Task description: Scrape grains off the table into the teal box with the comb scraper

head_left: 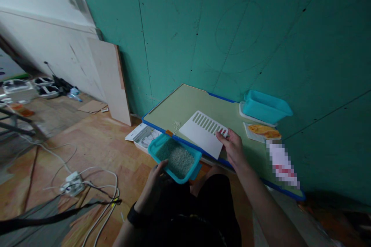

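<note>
My left hand (158,173) grips the near left rim of a turquoise plastic tub (181,181), its thumb over the edge. Pale granules (180,159) cover the bottom of the tub, which sits just below the table's front edge. In my right hand (233,147) is a flat white slotted plate (199,136), pinched at its right end near the row of slots. The plate lies low over the table (185,100), its near edge reaching past the blue trim. A few pale granules are scattered (176,126) on the tabletop to the plate's left.
A second turquoise tub (266,108) stands at the table's back right, beside a packet with orange contents (265,131) and a blurred white packet (282,164). A white box (142,139) sits under the table. Left on the floor are a power strip (73,184) and cables; a board (111,81) leans there.
</note>
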A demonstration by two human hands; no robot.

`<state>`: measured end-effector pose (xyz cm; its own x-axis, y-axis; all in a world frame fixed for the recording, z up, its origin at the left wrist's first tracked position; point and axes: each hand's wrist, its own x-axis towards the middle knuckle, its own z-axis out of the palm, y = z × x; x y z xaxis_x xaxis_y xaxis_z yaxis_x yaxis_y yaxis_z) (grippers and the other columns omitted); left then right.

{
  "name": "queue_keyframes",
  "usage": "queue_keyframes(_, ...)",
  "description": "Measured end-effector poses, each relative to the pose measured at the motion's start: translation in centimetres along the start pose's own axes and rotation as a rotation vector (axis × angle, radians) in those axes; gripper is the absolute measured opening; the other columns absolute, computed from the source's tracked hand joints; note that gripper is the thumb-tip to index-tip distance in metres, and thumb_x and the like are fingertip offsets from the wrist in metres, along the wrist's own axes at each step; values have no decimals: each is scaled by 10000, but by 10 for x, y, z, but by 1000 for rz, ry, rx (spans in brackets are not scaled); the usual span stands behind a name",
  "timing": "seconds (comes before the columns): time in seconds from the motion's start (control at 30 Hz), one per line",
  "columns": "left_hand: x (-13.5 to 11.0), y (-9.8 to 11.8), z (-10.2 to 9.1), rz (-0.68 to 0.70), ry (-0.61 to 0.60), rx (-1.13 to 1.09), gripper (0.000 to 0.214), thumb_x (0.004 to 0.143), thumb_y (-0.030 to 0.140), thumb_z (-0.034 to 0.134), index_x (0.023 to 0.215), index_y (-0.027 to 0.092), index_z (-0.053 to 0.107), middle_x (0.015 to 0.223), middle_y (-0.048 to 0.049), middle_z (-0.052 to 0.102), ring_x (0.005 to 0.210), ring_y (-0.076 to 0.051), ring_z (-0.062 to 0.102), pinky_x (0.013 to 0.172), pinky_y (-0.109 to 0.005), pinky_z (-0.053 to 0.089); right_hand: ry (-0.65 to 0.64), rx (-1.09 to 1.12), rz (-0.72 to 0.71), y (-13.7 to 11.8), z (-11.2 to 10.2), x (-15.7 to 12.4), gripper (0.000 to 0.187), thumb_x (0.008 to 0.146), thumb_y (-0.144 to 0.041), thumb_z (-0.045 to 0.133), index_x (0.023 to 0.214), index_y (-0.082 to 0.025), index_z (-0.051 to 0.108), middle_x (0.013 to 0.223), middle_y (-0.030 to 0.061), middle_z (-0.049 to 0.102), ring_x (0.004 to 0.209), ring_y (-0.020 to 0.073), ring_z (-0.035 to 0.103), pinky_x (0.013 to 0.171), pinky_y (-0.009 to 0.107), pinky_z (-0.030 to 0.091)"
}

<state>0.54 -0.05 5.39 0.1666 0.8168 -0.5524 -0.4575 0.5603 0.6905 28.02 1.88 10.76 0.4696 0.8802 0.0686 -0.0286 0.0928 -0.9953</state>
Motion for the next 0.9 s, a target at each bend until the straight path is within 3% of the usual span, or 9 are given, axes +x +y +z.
queue_keyframes(0.1,4,3,-8,18,48,27,353,694,405,760,951,193,644,763,-42,682,684,-234,709,566,-314,562,95,-25,-91,4,14,42,407,624,-455,808,861,-188,613,728,8,671,609,163,595,564,274,478)
queue_keyframes(0.2,11,7,-18,67,88,68,391,721,421,737,1015,192,616,741,-22,664,647,-204,696,573,-299,556,102,-104,-120,10,33,85,359,610,-445,771,801,-191,605,700,13,665,611,177,598,560,283,477)
queue_keyframes(0.33,21,13,-29,49,115,86,405,727,403,736,1031,175,599,758,-31,654,657,-204,693,599,-313,562,118,-236,-133,20,58,111,304,580,-404,743,743,-182,614,705,34,666,632,192,601,549,287,463)
queue_keyframes(0.67,19,13,-29,35,63,24,408,703,406,748,1014,182,609,761,-24,633,733,-231,703,642,-342,574,-114,-137,-63,22,70,54,312,623,-374,768,801,-164,622,709,22,660,615,166,594,558,271,460)
queue_keyframes(0.9,19,12,-29,38,59,27,378,720,410,744,965,166,594,771,-37,638,701,-226,703,629,-341,569,-177,-58,-32,11,72,43,350,620,-395,800,817,-168,621,730,16,674,625,161,605,584,275,470)
